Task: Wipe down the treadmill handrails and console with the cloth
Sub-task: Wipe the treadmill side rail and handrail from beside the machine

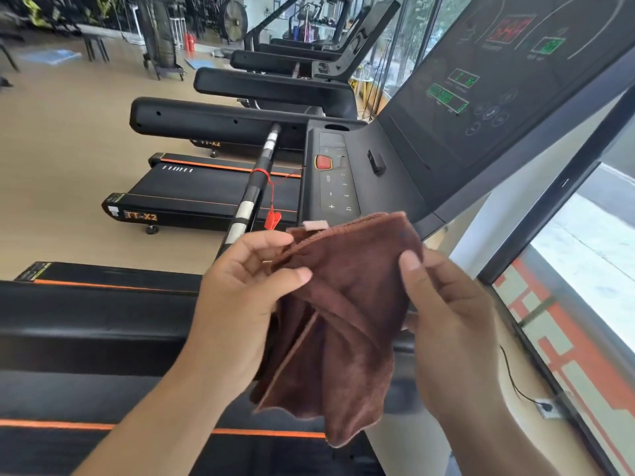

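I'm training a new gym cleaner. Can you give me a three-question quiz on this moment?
1. True or false: the brown cloth is held by both the left hand and the right hand.
2. The red button sits: A) on the console B) on the floor C) on the cloth.
3. What red item hangs from the striped bar?

Key: 1 true; 2 A; 3 a clip on a cord.

Light wood-look gym floor (62, 187) has a row of black treadmills with orange stripes (206, 197) parked on it, plus a dark metal bench (94, 42) further back.
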Motion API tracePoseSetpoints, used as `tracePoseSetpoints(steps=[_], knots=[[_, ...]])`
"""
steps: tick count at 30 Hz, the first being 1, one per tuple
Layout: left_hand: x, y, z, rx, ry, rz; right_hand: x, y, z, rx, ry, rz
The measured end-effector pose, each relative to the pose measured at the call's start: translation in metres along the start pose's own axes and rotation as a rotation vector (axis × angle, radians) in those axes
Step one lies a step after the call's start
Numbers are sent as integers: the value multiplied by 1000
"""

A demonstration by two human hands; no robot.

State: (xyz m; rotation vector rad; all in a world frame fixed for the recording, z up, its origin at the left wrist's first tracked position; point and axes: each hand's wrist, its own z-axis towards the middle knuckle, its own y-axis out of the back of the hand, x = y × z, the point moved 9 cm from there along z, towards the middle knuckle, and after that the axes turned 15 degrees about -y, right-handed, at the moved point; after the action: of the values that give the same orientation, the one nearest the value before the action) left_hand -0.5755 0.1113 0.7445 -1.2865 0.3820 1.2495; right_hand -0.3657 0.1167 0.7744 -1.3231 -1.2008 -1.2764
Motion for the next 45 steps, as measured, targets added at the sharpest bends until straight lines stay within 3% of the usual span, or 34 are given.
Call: tracePoseSetpoints(steps=[5, 8, 11, 13, 15, 17, 21, 26, 28, 32, 39, 42, 45], knots=[[-18, -6, 12, 124, -22, 137, 46, 11, 8, -185, 275, -236], [-16, 5, 31, -11, -76, 314, 75, 4, 28, -226, 429, -437], [-14, 22, 41, -82, -151, 523, 68, 0, 64, -284, 445, -924], [-14, 21, 37, -23, -197, 601, 33, 0, 72, -146, 397, -1123], [-15, 17, 30, 53, -239, 636, -16, -5, 55, 116, 290, -1247], [-17, 14, 23, 116, -278, 676, -44, -1, 38, 164, 332, -1371], [-19, 17, 19, 118, -308, 671, -45, -35, 27, 175, 450, -1441], [-23, -5, 25, 99, -381, 654, -50, -137, 27, 538, 488, -1366], [-19, -17, 28, 119, -386, 665, -50, -139, 36, 571, 478, -1347], [-1, -35, 31, 152, -334, 711, -54, -80, 57, 470, 343, -1392], [19, -40, 31, 196, -235, 814, -63, 44, 75, 114, 51, -1470], [4, -11, 31, 133, -236, 870, -56, 23, 70, 55, 100, -1474], [-18, 20, 25, 59, -261, 925, -51, -38, 56, 178, 211, -1457]])
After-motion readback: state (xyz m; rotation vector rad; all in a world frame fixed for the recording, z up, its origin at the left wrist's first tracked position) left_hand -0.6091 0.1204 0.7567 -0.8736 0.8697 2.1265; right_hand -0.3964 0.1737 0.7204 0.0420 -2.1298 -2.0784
